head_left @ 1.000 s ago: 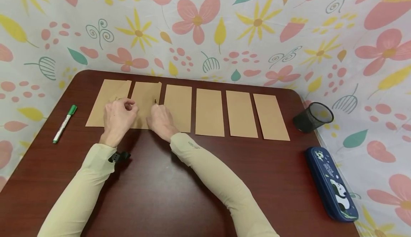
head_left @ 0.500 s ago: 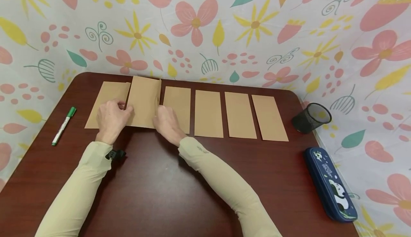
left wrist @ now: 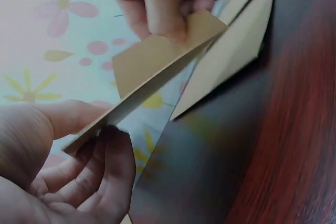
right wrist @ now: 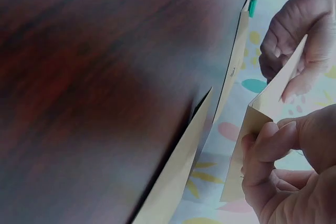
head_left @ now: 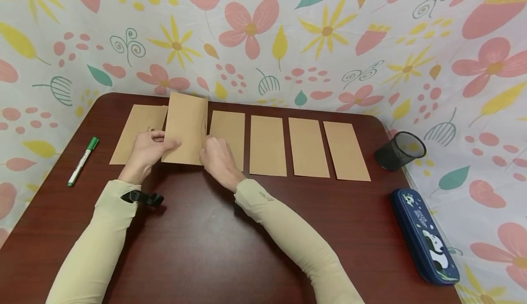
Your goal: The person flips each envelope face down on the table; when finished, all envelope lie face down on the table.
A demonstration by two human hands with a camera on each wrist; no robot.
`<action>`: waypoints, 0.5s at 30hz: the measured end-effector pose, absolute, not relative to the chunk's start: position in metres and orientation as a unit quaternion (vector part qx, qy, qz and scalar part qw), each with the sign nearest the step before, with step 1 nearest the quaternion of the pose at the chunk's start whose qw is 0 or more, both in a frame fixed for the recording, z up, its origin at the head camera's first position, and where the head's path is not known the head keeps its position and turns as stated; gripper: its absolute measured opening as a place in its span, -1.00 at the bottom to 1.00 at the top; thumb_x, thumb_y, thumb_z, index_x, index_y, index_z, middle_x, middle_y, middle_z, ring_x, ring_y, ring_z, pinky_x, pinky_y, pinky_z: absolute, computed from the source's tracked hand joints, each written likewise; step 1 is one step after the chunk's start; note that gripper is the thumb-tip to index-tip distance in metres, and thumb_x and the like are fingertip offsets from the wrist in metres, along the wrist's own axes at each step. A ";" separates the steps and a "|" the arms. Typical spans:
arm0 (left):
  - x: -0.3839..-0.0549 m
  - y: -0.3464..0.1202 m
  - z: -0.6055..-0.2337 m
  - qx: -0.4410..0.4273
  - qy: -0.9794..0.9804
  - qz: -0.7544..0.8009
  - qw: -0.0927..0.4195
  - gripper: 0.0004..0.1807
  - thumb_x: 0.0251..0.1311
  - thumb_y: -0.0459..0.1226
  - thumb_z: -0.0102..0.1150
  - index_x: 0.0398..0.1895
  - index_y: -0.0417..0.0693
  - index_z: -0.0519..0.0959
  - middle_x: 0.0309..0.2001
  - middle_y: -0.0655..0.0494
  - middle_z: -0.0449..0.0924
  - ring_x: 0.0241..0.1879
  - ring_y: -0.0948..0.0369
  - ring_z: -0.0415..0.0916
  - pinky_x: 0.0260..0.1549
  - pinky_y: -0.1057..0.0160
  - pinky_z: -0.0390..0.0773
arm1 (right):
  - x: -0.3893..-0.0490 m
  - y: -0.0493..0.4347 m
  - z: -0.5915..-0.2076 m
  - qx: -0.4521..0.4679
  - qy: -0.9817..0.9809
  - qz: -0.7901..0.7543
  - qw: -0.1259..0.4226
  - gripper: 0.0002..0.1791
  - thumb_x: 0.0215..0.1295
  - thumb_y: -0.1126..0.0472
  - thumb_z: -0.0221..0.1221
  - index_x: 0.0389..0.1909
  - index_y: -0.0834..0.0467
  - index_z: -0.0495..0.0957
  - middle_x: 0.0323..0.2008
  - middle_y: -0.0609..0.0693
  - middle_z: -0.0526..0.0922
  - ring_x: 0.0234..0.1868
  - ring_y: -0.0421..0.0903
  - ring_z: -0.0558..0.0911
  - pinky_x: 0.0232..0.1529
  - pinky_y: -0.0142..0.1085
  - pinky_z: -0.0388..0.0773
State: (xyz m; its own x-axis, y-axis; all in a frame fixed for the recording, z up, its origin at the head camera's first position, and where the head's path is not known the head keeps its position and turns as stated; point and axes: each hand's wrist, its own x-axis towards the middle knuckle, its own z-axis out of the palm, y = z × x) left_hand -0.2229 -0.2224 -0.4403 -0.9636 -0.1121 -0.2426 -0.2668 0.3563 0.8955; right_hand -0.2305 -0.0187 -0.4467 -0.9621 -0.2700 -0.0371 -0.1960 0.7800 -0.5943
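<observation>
In the head view my hands hold a brown paper card (head_left: 186,116), second from the left in a row of similar cards. It stands tilted up, higher than its neighbours. A crease runs along its right side, and in the right wrist view a narrower panel (right wrist: 236,166) bends away there. My left hand (head_left: 149,151) pinches the card's left edge, thumb on the near face and fingers behind. My right hand (head_left: 218,157) pinches the creased right side with curled fingers. The leftmost card (head_left: 129,132) lies flat beside my left hand, with a small dark mark on it.
Several more brown cards (head_left: 267,146) lie in line to the right on the dark wooden table (head_left: 222,249). A green-capped marker (head_left: 82,161) lies at the left. A black mesh pen holder (head_left: 395,153) and a blue panda pencil case (head_left: 424,235) sit at the right edge.
The second card was flat under my hands and now is lifted and tilted, its marked face turned out of the head view. My left thumb has come onto its front; my right hand shifted right.
</observation>
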 end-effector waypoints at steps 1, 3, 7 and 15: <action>-0.223 -0.223 -0.441 -0.112 0.810 0.571 0.077 -0.22 0.40 -0.10 0.42 0.51 -0.40 0.40 0.16 0.03 0.60 -0.14 0.46 0.55 -0.16 0.57 0.53 | -0.225 -0.016 -0.437 -0.125 0.939 -0.312 0.066 -0.87 0.55 0.33 0.17 -0.27 0.23 0.58 -0.58 -0.04 0.53 -0.58 -0.20 0.50 -0.59 -0.39 0.46; -0.224 -0.223 -0.441 -0.104 0.791 0.597 0.083 -0.28 0.41 -0.16 0.41 0.48 -0.39 0.41 -0.01 0.26 0.64 -0.20 0.54 0.57 -0.13 0.58 0.54 | -0.228 -0.016 -0.448 -0.134 0.941 -0.307 0.049 -0.81 0.55 0.30 0.16 -0.35 0.17 0.54 -0.60 -0.09 0.47 -0.58 -0.22 0.45 -0.58 -0.40 0.41; -0.223 -0.222 -0.441 -0.091 0.762 0.636 0.085 -0.52 0.41 -0.25 0.41 0.27 -0.25 0.49 -0.34 0.56 0.65 -0.26 0.56 0.62 -0.14 0.57 0.58 | -0.226 -0.015 -0.451 -0.146 0.941 -0.304 0.019 -0.83 0.56 0.28 0.12 -0.20 0.25 0.66 -0.52 -0.05 0.54 -0.54 -0.21 0.43 -0.56 -0.40 0.37; -0.219 -0.221 -0.437 -0.083 0.708 0.695 0.094 -0.72 0.42 -0.35 0.39 0.09 -0.09 0.55 -0.35 0.52 0.78 -0.31 0.51 0.75 -0.24 0.51 0.70 | -0.230 -0.013 -0.455 -0.160 0.936 -0.313 -0.013 -0.63 0.76 0.09 -0.05 -0.21 0.14 0.64 -0.51 -0.04 0.55 -0.44 -0.11 0.55 -0.42 -0.26 0.50</action>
State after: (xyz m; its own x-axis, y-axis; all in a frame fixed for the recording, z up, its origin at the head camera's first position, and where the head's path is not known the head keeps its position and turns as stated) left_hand -0.2195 -0.2208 -0.4373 -0.9684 0.0133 -0.2491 -0.2488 0.0201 0.9683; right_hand -0.2296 -0.0135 -0.4555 -0.9485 -0.2914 0.1241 -0.3075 0.7532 -0.5815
